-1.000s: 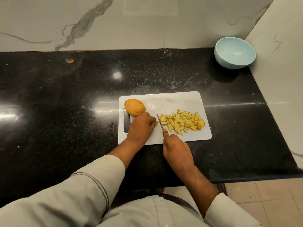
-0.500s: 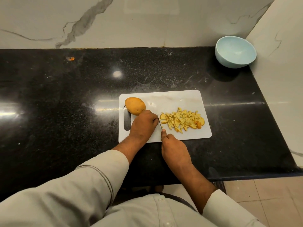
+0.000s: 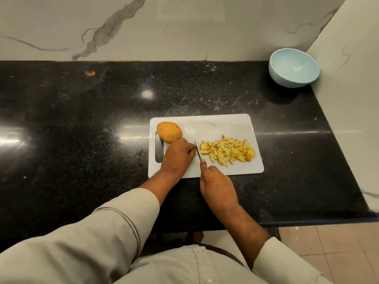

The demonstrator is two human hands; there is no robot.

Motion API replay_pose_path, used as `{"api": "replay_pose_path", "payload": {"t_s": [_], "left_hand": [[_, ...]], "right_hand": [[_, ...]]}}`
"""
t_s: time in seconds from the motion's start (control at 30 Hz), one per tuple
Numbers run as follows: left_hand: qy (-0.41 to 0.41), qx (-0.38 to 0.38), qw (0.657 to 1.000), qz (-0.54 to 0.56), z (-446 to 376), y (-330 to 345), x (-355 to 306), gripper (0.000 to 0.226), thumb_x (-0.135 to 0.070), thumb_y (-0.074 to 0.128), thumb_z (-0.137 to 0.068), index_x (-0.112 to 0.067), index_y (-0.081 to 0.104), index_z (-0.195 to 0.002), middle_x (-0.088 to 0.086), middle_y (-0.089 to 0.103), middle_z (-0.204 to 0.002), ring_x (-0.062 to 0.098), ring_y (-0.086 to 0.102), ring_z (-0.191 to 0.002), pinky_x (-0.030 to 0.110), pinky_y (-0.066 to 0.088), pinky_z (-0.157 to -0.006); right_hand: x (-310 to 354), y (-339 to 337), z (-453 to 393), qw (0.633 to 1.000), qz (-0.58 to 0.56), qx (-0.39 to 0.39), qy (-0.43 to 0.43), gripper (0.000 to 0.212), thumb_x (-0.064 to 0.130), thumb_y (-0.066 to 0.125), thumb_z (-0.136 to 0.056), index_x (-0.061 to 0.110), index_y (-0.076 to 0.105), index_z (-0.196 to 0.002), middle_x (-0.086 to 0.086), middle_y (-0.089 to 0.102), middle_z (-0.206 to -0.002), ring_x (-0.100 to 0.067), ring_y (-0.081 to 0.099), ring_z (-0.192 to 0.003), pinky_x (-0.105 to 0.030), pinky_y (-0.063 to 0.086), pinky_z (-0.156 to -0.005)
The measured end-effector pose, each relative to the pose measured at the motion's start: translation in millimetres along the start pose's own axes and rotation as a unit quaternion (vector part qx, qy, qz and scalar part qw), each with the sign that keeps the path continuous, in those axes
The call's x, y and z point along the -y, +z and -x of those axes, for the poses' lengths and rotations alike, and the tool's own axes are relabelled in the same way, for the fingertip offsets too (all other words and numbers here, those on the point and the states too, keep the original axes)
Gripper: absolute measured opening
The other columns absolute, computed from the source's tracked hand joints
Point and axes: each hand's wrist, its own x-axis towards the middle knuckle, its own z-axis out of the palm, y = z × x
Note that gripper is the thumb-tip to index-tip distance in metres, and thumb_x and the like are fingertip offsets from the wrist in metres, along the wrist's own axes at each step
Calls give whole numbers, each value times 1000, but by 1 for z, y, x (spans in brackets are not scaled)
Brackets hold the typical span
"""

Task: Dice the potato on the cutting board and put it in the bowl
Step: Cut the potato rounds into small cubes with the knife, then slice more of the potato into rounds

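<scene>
A black stone counter [image 3: 82, 119] under a marble wall holds a white cutting board [image 3: 215, 124] – since a second ago the knife [image 3: 197, 150] has inched closer to the left hand [image 3: 177, 158], so dicing seems mid-way. That hand curls over something hidden, just beside a whole potato [image 3: 169, 132]. The right hand [image 3: 217, 187] grips the knife beside the cut pieces [image 3: 227, 150] – the blue bowl [image 3: 294, 67] sits well apart.

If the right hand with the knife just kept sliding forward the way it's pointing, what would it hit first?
Probably nothing on the board. The right hand points its knife away from the person, between the left hand and the cut potato pieces. Beyond lie bare cutting board and then countertop, though depth is unclear.
</scene>
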Motion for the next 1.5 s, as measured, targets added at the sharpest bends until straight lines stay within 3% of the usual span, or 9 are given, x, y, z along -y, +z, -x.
{"api": "replay_pose_path", "payload": {"t_s": [0.3,0.43,0.6,0.73,0.87,0.97,1.03,1.2,1.5], "left_hand": [[-5,7,1000,-26,1,1,-4,23,-15,54,-94,-3,73,-93,11,60,-87,21,54,-85,36,44,-72],[-37,-8,999,-14,3,4,-6,22,-15,54,-94,-5,72,-86,8,58,-83,20,53,-81,35,44,-71],[-70,3,997,25,2,1,-1,20,-10,56,-94,-7,73,-103,9,67,-100,23,59,-95,25,42,-80],[-58,-98,993,37,10,-10,3,20,-6,62,-89,-6,73,-107,10,70,-104,25,63,-97,20,42,-83],[31,-207,976,-67,8,-22,12,28,-11,76,-77,-12,71,-105,9,60,-104,25,55,-89,34,51,-70],[-24,-104,976,-192,-4,-29,19,66,-33,78,-74,-28,51,-133,12,38,-142,36,39,-125,49,45,-93],[-41,-41,974,-219,-10,-31,24,67,-34,73,-79,-35,42,-139,8,27,-151,38,23,-137,52,37,-103],[-20,-4,984,-179,-16,-33,29,62,-22,69,-85,-33,42,-139,5,29,-148,31,24,-134,48,48,-96],[-4,52,987,-153,-24,-46,30,61,-22,68,-86,-30,42,-140,6,31,-145,35,27,-131,49,48,-94]], "right_hand": [[4,5,-15,999,8,35,8,53,15,33,-101,9,19,-152,-10,54,-114,-28,59,-90,-32,33,-63],[-12,5,17,997,40,66,-24,56,16,34,-102,11,11,-153,-7,52,-119,-23,59,-91,-33,44,-67],[-28,-4,24,999,33,24,-19,54,22,34,-103,15,16,-153,-3,54,-114,-18,58,-87,-31,49,-70],[-13,-4,13,999,28,13,-45,52,22,34,-102,13,22,-152,-5,55,-109,-23,59,-82,-32,40,-60],[1,3,5,997,29,36,-67,51,23,34,-102,15,24,-151,-7,56,-109,-26,59,-83,-35,39,-59],[-2,2,-2,998,31,34,-38,52,27,33,-102,19,22,-152,-6,55,-107,-26,59,-84,-36,44,-63],[-10,-3,-5,999,28,32,-10,52,28,32,-103,21,21,-153,-5,54,-105,-25,59,-85,-38,47,-68],[-26,-11,-8,998,46,19,46,50,28,32,-103,26,23,-152,-5,56,-104,-26,59,-87,-37,45,-68],[-28,-22,-10,990,12,-22,139,48,28,36,-102,29,30,-150,-5,55,-96,-26,58,-85,-40,51,-73]]}}
